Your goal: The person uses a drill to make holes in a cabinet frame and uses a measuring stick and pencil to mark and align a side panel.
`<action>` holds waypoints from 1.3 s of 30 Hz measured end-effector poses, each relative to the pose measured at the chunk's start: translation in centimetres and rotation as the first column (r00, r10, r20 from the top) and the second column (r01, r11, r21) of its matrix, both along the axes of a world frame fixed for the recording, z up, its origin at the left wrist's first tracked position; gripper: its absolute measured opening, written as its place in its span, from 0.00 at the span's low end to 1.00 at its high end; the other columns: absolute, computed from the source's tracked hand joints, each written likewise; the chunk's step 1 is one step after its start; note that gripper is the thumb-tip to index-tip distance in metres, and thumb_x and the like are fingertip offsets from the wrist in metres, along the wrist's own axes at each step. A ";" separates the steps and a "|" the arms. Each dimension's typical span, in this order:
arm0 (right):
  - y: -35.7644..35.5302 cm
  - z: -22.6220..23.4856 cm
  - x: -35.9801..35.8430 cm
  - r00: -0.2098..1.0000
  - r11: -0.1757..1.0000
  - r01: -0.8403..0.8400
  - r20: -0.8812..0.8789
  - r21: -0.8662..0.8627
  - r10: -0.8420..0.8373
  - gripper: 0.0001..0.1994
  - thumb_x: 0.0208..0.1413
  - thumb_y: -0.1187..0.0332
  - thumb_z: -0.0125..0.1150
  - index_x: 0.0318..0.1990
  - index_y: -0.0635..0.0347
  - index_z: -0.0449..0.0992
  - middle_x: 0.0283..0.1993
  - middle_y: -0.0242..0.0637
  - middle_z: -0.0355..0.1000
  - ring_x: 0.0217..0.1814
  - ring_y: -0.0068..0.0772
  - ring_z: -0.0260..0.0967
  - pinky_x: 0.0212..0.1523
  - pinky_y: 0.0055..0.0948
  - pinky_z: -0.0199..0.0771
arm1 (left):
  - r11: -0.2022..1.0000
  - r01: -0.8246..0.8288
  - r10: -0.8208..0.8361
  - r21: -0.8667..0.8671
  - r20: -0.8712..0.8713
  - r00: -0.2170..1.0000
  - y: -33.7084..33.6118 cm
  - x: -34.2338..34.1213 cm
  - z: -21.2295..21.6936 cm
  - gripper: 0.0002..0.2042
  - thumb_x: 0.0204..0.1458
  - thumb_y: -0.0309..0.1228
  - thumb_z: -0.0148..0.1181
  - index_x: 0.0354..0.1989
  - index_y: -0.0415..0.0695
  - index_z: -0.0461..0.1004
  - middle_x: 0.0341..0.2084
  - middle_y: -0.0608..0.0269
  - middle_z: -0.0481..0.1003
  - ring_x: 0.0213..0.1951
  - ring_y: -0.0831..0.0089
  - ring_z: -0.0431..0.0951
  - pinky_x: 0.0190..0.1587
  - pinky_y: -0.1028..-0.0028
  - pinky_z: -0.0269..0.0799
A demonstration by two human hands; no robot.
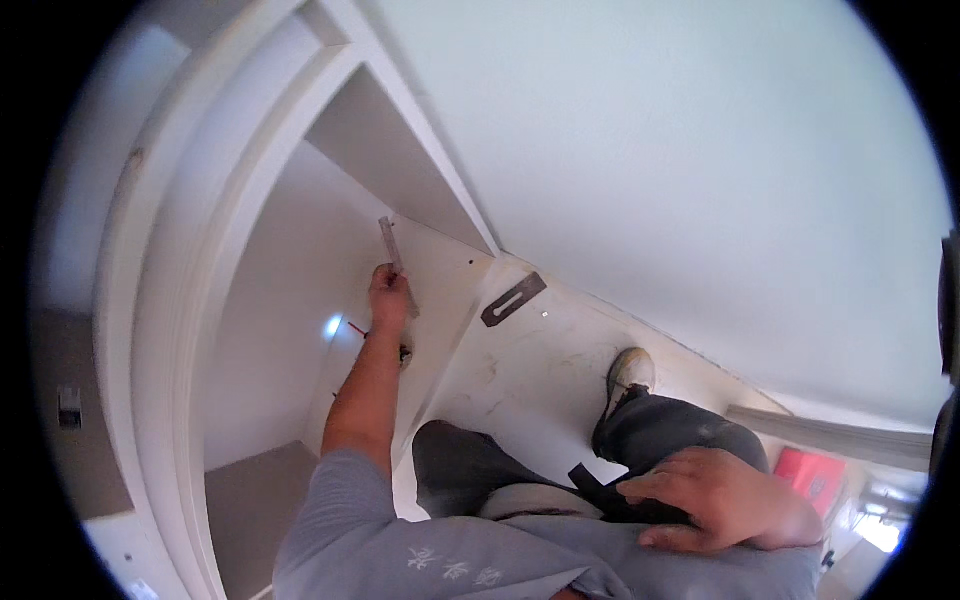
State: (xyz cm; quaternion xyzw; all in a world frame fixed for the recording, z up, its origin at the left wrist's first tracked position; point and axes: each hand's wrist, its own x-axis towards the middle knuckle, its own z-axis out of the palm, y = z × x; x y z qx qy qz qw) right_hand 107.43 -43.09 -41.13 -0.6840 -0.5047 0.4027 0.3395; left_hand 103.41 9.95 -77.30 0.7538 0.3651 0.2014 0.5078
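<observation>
My left hand [390, 295] reaches into the white cabinet [265, 300], its fingers closed around a narrow grey strip that looks like a steel ruler [389, 238]. The strip sticks out past both sides of the fist, its far end close to the cabinet's inner corner. A small red rod [356, 329] and a dark fitting beside it show near my left wrist, partly hidden by the forearm. My right hand [705, 500] hovers over or rests on my thigh, fingers apart and slightly bent. By its fingertips is a black strap-like piece [592, 484]; whether they touch cannot be told.
A dark slotted metal plate [514, 300], like a plane blade, lies on the pale floor [500, 365] beyond the cabinet edge. My shoe [630, 372] stands near the pale wall [680, 150]. A red box [808, 478] is at the right. The cabinet's frame [225, 220] curves along the left.
</observation>
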 end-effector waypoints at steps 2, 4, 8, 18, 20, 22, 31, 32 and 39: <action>0.7 0.3 0.8 0.999 0.999 -0.038 0.005 0.027 0.038 0.25 0.59 0.54 0.68 0.58 0.61 0.76 0.46 0.46 0.79 0.48 0.51 0.77 0.50 0.41 0.78 | 0.982 -0.028 0.034 -0.188 0.030 0.999 -2.2 -1.2 1.9 0.11 0.62 0.25 0.60 0.51 0.39 0.74 0.37 0.63 0.79 0.40 0.69 0.78 0.45 0.69 0.74; 1.3 0.2 2.1 0.980 0.991 -0.036 0.197 0.129 0.010 0.26 0.57 0.54 0.69 0.58 0.60 0.75 0.47 0.47 0.78 0.49 0.52 0.76 0.50 0.42 0.78 | 0.922 0.032 0.019 -0.386 0.128 0.992 -6.7 -2.9 3.5 0.09 0.62 0.25 0.62 0.50 0.43 0.75 0.38 0.64 0.80 0.39 0.70 0.79 0.44 0.70 0.76; 2.1 -1.7 3.5 0.911 0.952 0.182 0.322 0.245 -0.257 0.27 0.57 0.52 0.69 0.58 0.61 0.74 0.49 0.49 0.77 0.53 0.54 0.74 0.52 0.45 0.77 | 0.639 0.459 -0.085 -0.617 0.537 0.839 -16.4 -4.9 12.1 0.10 0.57 0.23 0.67 0.43 0.48 0.74 0.38 0.63 0.80 0.39 0.71 0.82 0.41 0.68 0.80; 5.7 -2.2 3.7 0.845 0.875 0.303 0.319 0.377 -0.430 0.14 0.63 0.63 0.62 0.52 0.61 0.77 0.38 0.48 0.78 0.40 0.57 0.77 0.41 0.49 0.77 | 0.676 0.689 -0.376 -0.262 0.681 0.628 -24.7 -1.9 31.8 0.08 0.59 0.24 0.66 0.43 0.44 0.72 0.43 0.57 0.78 0.44 0.65 0.82 0.45 0.66 0.80; 5.7 -3.6 4.7 0.772 0.744 0.335 0.283 0.578 -0.569 0.13 0.64 0.64 0.61 0.52 0.59 0.77 0.36 0.47 0.78 0.38 0.56 0.77 0.37 0.48 0.76 | 0.749 0.559 -0.321 -0.356 0.544 0.775 -25.6 -1.9 34.3 0.08 0.60 0.26 0.64 0.45 0.43 0.73 0.47 0.56 0.77 0.46 0.65 0.81 0.46 0.65 0.80; 5.6 -2.7 5.9 0.630 0.604 0.380 0.281 0.701 -0.724 0.13 0.63 0.65 0.61 0.52 0.58 0.78 0.35 0.45 0.78 0.36 0.52 0.77 0.35 0.46 0.76 | 0.794 0.566 -0.445 -0.223 0.421 0.791 -26.1 -3.0 36.5 0.10 0.61 0.28 0.64 0.49 0.42 0.74 0.50 0.56 0.76 0.48 0.66 0.81 0.49 0.65 0.78; 8.4 6.9 11.1 0.176 0.498 0.245 0.467 0.832 -0.867 0.15 0.56 0.72 0.60 0.51 0.58 0.79 0.30 0.38 0.74 0.31 0.42 0.77 0.31 0.40 0.76 | 0.412 0.339 -0.465 0.846 -0.125 0.876 -20.5 -16.0 47.7 0.17 0.48 0.19 0.69 0.47 0.41 0.79 0.47 0.52 0.80 0.52 0.55 0.80 0.55 0.61 0.75; 8.8 7.8 11.8 0.143 0.496 0.223 0.475 0.839 -0.868 0.15 0.55 0.73 0.59 0.51 0.59 0.79 0.30 0.39 0.75 0.31 0.42 0.77 0.30 0.40 0.76 | 0.369 0.279 -0.429 0.886 -0.104 0.897 -20.2 -17.3 49.0 0.16 0.47 0.19 0.68 0.46 0.41 0.79 0.45 0.51 0.80 0.52 0.52 0.79 0.55 0.60 0.75; 12.8 16.1 11.9 0.057 0.598 0.128 0.596 0.791 -0.801 0.07 0.51 0.77 0.57 0.37 0.63 0.79 0.27 0.42 0.74 0.31 0.45 0.77 0.30 0.42 0.77 | -0.056 0.045 -0.088 0.997 -0.049 0.995 -16.8 -25.8 50.6 0.12 0.50 0.21 0.64 0.43 0.39 0.77 0.43 0.51 0.79 0.48 0.50 0.78 0.54 0.56 0.74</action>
